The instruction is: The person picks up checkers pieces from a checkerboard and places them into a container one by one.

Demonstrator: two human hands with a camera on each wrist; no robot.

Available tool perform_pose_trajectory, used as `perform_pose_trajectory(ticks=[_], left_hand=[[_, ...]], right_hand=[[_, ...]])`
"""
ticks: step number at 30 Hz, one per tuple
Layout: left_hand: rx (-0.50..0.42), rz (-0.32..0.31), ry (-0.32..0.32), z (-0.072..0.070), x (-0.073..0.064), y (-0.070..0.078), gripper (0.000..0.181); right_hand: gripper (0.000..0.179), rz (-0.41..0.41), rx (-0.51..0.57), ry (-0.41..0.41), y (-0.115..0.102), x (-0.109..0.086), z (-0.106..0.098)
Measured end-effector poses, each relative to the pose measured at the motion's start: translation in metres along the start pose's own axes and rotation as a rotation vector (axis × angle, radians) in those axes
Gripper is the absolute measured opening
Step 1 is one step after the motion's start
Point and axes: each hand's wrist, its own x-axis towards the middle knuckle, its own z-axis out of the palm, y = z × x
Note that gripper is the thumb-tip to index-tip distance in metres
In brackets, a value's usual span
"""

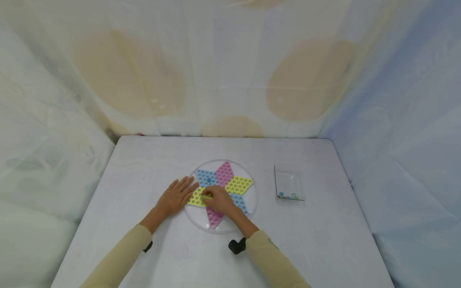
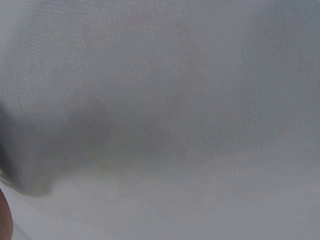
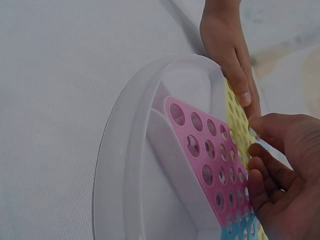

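Note:
A round white Chinese checkers board (image 1: 196,221) bears a star of pink, yellow and blue hole-filled points. My left hand (image 1: 174,199) lies with fingers spread at the board's left rim, fingertips over the edge. Over the left yellow point (image 1: 195,199), my right hand (image 1: 218,199) pinches what looks like a small glass marble between thumb and index finger; the fingers mostly hide it. A blue marble (image 1: 209,180) sits in the upper left blue point. In the right wrist view, the right hand (image 3: 290,175) is close above the holes, beyond the pink point (image 3: 202,150).
A clear square box (image 1: 289,182) stands to the right of the board, with several marbles (image 1: 288,196) along its near side. White cloth covers the table (image 1: 324,240). Hanging fabric encloses the back and sides. The left wrist view shows mostly blurred white cloth (image 2: 200,125).

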Motion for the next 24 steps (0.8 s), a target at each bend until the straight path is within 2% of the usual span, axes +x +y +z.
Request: perform_pose_trajectory(ticks=[5,10,24], left_hand=[[-0.008,0.009,0.009,0.001,0.0,0.0,0.051],[-0.01,0.014,0.017,0.001,0.0,-0.001,0.051],[-0.015,-0.004,-0.003,0.001,0.0,-0.003,0.052]], right_hand=[[0.02,-0.005,0.046,0.009,0.003,-0.002,-0.001],[0.017,-0.06,0.069,0.037,0.006,-0.004,-0.005],[0.017,-0.056,0.145,0.095,0.01,-0.017,-0.028]])
